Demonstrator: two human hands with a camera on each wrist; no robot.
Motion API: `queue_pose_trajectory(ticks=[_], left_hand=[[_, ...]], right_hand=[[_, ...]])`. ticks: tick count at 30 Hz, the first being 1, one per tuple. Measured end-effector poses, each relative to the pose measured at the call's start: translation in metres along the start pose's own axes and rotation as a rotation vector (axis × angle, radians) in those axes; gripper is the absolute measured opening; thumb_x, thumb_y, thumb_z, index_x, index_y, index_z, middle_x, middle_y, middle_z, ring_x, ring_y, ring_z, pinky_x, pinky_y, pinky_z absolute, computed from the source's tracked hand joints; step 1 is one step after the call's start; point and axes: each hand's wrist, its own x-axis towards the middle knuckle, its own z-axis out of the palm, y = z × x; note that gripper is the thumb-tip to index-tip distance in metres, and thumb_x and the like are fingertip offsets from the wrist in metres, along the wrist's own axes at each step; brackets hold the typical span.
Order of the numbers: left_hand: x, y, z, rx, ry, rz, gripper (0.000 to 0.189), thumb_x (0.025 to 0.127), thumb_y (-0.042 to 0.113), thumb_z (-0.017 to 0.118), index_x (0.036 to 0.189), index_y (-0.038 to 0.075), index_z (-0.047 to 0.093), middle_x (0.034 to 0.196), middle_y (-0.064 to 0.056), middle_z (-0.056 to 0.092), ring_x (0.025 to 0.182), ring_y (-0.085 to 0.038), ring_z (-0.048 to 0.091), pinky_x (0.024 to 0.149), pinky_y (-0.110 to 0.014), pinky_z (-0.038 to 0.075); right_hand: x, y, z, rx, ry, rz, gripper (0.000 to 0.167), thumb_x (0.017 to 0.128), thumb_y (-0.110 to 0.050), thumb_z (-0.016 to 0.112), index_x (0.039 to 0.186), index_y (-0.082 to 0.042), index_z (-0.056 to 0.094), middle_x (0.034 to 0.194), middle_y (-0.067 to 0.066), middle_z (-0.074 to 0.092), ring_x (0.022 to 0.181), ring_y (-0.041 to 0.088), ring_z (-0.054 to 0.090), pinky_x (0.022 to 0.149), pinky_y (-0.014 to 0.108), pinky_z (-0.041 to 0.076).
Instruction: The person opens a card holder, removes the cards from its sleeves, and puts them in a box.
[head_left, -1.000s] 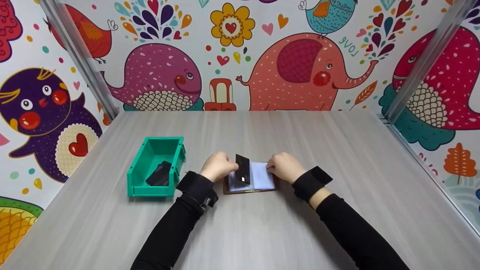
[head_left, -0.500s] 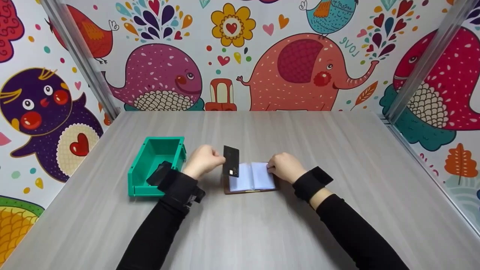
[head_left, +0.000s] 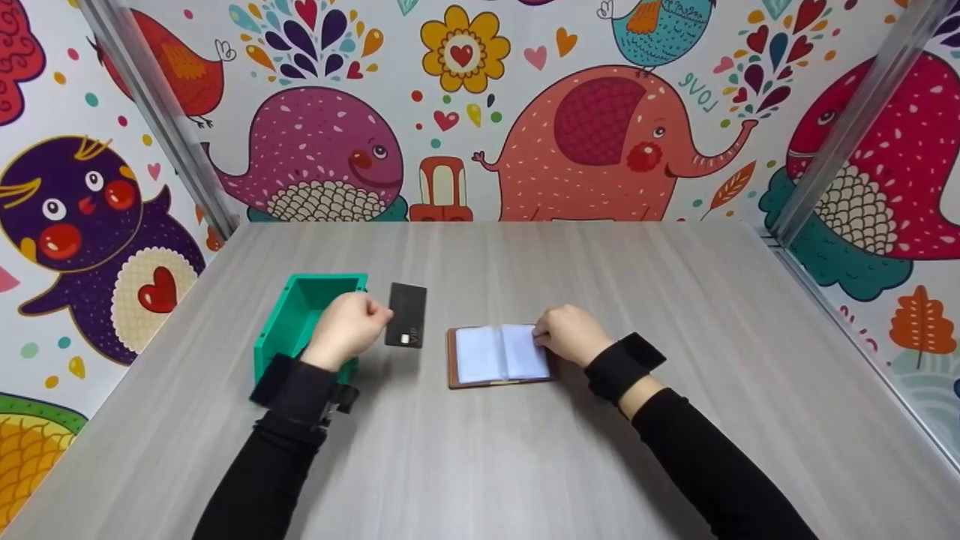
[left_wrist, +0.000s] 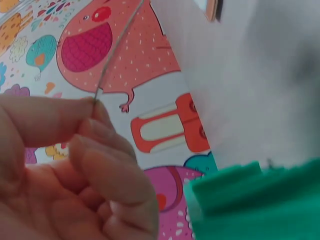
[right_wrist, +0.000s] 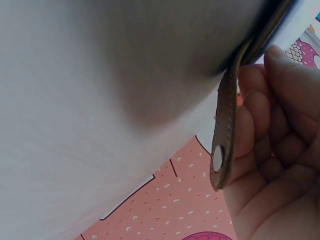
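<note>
A black card marked VIP [head_left: 407,319] is pinched at its left edge by my left hand [head_left: 346,328], above the table beside the green bin. The left wrist view catches that card [left_wrist: 112,57] nearly edge-on between thumb and fingers. An open brown card holder [head_left: 480,356] with clear, bluish sleeves lies on the table. At its right edge, my right hand [head_left: 574,335] pinches the cover. A brown strap with a metal snap [right_wrist: 225,130] hangs from the holder against the fingers in the right wrist view.
The green bin [head_left: 281,330] stands on the left of the table, partly covered by my left hand and wrist; its contents are hidden there. A patterned wall [head_left: 465,112] rises at the table's back edge, with metal posts [head_left: 840,127] at the corners.
My left hand has drawn the black card out from over the card holder and carried it left, to the bin's right side. The right hand has stayed on the holder.
</note>
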Motion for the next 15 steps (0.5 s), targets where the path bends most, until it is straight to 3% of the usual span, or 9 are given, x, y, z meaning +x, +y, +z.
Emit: queue_pose_trajectory(ticks=[15], left_hand=[[-0.021,-0.028,-0.043,-0.017,0.071,-0.03,0.049,0.102,0.016,0.054,0.059,0.016,0.029,0.056,0.003,0.02,0.048,-0.016,0.027,0.052,-0.032,0.023]], right_hand=[[0.001,-0.001,0.0,0.018,-0.024,0.034,0.011,0.08,-0.005,0.079,0.071,-0.007,0.073,0.076,0.004,0.071,0.068,0.022,0.066,0.064,0.039,0.053]])
